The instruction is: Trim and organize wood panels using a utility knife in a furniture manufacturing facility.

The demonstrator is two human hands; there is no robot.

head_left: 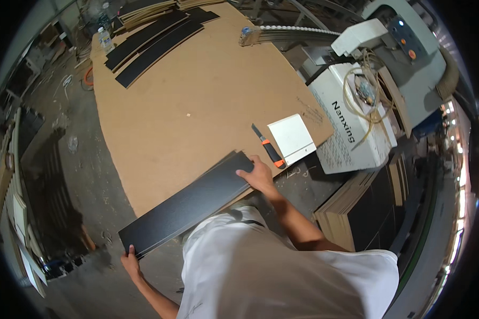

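Observation:
A long black board [186, 199] lies slantwise at the near edge of the brown worktable, close to my body, with its left end sticking out past the table. My left hand [130, 261] grips that near left end, thumb on the upper face and fingers out of sight below. At the other end my right hand [256, 174] holds the right edge, its thumb on top. A sliver of another piece shows behind the board's far edge. Right of my right hand lie a utility knife [268, 147] with a black and orange handle and a white square panel [292, 138].
Several dark strips [159, 45] are piled at the table's [197, 101] far left, beside a clear bottle [105, 40]. A grey-white machine [351, 119] with looped hose adjoins the right side. Stacked boards [362, 212] stand low at the right; more panels [18, 212] lean at the left.

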